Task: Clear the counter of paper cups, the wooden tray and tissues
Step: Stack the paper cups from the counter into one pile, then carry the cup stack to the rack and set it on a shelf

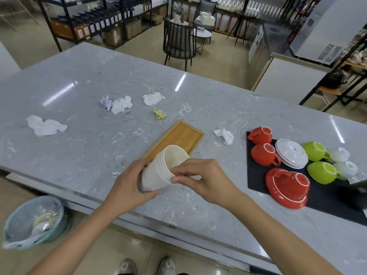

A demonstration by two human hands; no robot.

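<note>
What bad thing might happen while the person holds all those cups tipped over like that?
The stack of paper cups is tilted, gripped by the left hand with only the right hand's fingers pinching the rims, so a cup might slide out. It hangs just above the wooden tray and could knock it. The bin sits down on the floor, so a drop could miss it.

No readable text anywhere. Labels on the shelf bottles (103,21) too small and blurred to read. Faint mark on the white plates (291,155) and a bluish print on the cups (158,171), neither legible.
</note>
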